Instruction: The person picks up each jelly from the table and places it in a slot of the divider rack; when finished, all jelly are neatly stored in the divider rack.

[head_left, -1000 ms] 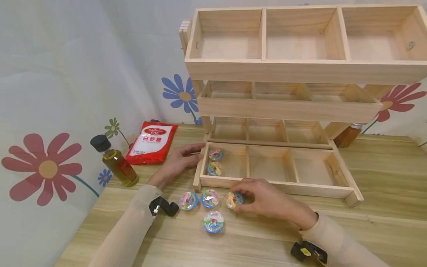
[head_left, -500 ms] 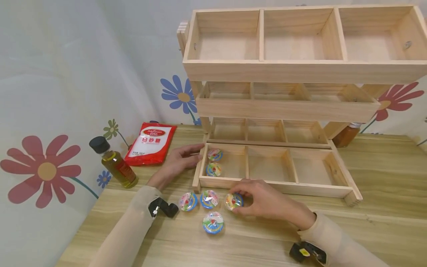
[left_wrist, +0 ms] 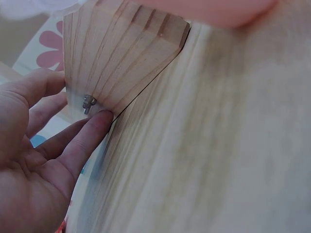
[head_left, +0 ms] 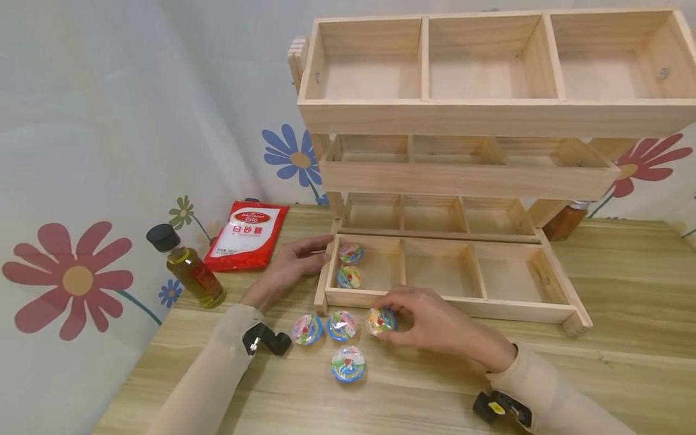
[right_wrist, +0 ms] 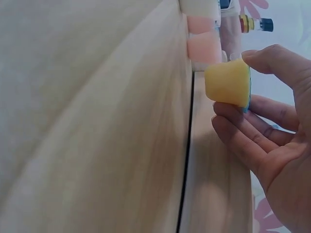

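Note:
My right hand [head_left: 435, 320] pinches a small yellow jelly cup [right_wrist: 227, 85] between thumb and fingers, in front of the bottom tray [head_left: 446, 260] of a wooden rack. In the right wrist view the cup hangs a little off the table. My left hand [head_left: 293, 266] touches the rack's left side panel [left_wrist: 121, 53] with its fingertips, the fingers fairly straight. Two jelly cups [head_left: 349, 277] sit in the tray's left compartment. On the table before it stand two pink jelly cups [head_left: 341, 326] side by side and a pale jelly cup [head_left: 348, 364] nearer me.
The rack rises in several tiers, with its top tray [head_left: 489, 115] overhanging the lower ones. Left of it lie a red and white sugar bag [head_left: 247, 235] and an oil bottle [head_left: 190, 272]. A jar with reddish-brown contents [head_left: 567, 220] stands behind the rack's right side.
My right hand has lifted the yellow jelly cup slightly from the table. The left hand has stayed at the rack's side.

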Demonstrator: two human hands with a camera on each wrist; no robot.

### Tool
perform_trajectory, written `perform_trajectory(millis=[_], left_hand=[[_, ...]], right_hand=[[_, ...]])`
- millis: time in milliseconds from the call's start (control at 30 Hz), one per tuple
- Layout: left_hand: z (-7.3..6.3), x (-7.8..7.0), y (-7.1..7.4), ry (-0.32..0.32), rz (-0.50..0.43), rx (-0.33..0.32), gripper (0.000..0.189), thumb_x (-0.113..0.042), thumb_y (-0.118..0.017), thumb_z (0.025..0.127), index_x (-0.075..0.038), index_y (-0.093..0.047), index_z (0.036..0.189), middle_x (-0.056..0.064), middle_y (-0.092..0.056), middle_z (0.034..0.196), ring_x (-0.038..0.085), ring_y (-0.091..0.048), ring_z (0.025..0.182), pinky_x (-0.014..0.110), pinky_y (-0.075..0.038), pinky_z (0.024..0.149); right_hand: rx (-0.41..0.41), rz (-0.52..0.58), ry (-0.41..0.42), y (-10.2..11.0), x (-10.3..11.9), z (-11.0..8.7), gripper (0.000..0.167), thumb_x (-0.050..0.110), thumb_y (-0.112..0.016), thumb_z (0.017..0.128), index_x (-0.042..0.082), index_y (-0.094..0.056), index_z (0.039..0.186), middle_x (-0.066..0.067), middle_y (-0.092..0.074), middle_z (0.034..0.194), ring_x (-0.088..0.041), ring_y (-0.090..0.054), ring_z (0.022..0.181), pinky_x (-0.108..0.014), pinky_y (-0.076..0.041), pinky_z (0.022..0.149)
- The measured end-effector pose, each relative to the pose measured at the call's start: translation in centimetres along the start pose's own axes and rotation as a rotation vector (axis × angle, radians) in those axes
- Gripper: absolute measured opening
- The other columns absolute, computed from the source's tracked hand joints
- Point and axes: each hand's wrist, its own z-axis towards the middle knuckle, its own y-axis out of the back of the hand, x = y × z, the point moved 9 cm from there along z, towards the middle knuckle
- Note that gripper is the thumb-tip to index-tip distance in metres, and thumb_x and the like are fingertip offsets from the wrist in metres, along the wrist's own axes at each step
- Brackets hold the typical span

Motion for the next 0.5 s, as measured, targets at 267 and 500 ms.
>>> perform_trajectory(millis=[267,500], left_hand=[[-0.1,0.0,0.1,-0.008,0.005,-0.007,0.052,-0.027,-0.074,0.102,-0.016,-0.062,0.151,0.008,-0.060,0.151,0.028,-0.059,0.132,0.039,-0.055,0.104],[0.0,0.2,0.0,-0.004,-0.031,-0.006,0.052,-0.025,-0.076,0.101,-0.014,-0.062,0.150,0.009,-0.059,0.151,0.029,-0.060,0.131,0.037,-0.058,0.100]], right_hand=[[-0.044,0.069,-0.003,2.1,-0.1,0.2,0.037,0.014,-0.088,0.089,0.001,-0.073,0.121,0.001,-0.072,0.107,-0.014,-0.069,0.097,-0.030,-0.062,0.089],[-0.143,0.057,0.042,4.9,-0.3,0.2,0.037,0.004,-0.089,0.084,-0.001,-0.074,0.117,0.000,-0.074,0.102,-0.016,-0.072,0.092,-0.032,-0.063,0.086]])
